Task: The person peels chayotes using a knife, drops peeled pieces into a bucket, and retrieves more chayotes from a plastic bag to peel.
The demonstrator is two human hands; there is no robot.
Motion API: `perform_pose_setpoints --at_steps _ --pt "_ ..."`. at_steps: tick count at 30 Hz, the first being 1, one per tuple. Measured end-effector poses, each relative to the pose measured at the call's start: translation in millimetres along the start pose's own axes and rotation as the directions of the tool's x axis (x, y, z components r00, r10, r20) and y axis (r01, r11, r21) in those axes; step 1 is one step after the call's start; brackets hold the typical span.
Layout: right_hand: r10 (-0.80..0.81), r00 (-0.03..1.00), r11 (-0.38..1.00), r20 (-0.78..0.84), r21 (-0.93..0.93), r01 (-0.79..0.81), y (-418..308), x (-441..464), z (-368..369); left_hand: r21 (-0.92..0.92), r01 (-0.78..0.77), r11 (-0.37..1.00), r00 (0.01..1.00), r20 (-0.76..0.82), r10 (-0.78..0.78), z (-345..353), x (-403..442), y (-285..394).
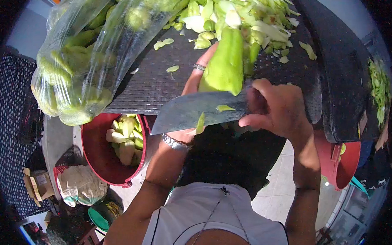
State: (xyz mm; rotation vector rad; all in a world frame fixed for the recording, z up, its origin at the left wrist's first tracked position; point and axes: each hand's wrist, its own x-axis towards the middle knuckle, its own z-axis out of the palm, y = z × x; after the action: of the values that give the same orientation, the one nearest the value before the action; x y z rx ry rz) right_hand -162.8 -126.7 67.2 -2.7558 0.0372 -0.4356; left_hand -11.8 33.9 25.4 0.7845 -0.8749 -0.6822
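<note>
My left hand [197, 75] is wrapped round a long pale green vegetable [226, 65], held over the near edge of a dark woven surface [141, 92]. The knife partly hides this hand. In my right hand [278, 108] is the handle of a wide-bladed knife [187, 112]. Its blade lies across the lower end of the vegetable and points left. Small green slivers cling to the blade. Beyond my hands lies a heap of green and white peelings [260, 21].
A clear plastic bag [85, 71] of green vegetables hangs over the surface's left edge. Below it stands a red bucket [91, 149] with peeled pieces. Another red container [348, 164] is at right, beside a black chair-like edge [342, 84]. A sack [81, 185] sits lower left.
</note>
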Motion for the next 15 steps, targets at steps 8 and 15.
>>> perform_pose_setpoints --at_steps 8,15 --pt "0.043 0.998 0.998 0.048 0.042 -0.045 -7.1 -6.7 -2.5 -0.543 0.237 0.806 0.951 -0.038 -0.306 0.0 3.2 9.7" --pt "0.040 0.998 0.996 -0.042 -0.080 -0.043 -3.0 -2.9 1.0 -0.316 0.298 0.901 0.917 -0.168 -0.362 -1.9 9.8 3.0"
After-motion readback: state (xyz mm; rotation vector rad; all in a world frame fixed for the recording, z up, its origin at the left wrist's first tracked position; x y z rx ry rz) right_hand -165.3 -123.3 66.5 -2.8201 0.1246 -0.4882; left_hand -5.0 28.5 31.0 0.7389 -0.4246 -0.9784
